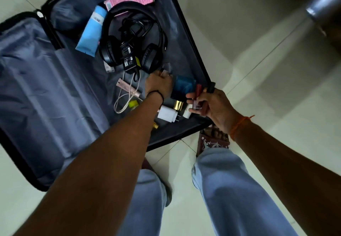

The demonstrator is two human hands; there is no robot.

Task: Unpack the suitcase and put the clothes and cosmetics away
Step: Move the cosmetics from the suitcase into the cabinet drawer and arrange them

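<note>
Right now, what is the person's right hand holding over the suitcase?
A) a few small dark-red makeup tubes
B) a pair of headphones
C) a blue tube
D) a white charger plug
A: the right hand grips several small dark-red makeup tubes, while the headphones, white charger plug and blue tube lie in the suitcase.

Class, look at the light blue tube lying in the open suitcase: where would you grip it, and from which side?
Grip the light blue tube across its middle, coming from above: it lies flat on the suitcase lining, and the headphones crowd its right side.
</note>
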